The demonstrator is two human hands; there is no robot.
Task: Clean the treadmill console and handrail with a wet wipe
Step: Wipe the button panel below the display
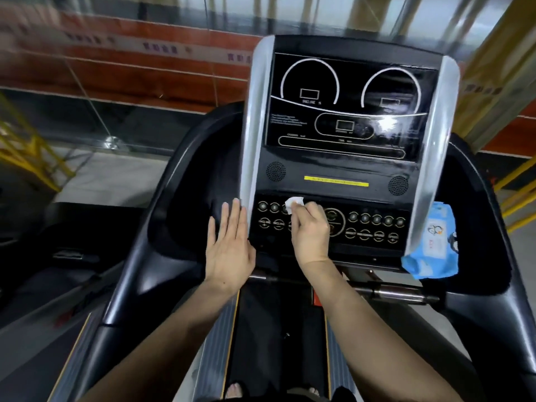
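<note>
The treadmill console (348,169) is black with silver side strips, a dark display above and a button panel (374,227) below. My right hand (309,230) presses a small white wet wipe (293,203) against the upper left of the button panel. My left hand (230,248) lies flat with fingers apart, against the lower end of the left silver strip and the black tray beside it. The black handrail (139,248) curves down the left side, with its twin on the right (519,300).
A blue pack of wet wipes (435,248) rests in the right tray beside the console. A metal crossbar (391,293) runs below the console. The treadmill belt (275,343) and my feet are at the bottom. Yellow railings stand at far left and right.
</note>
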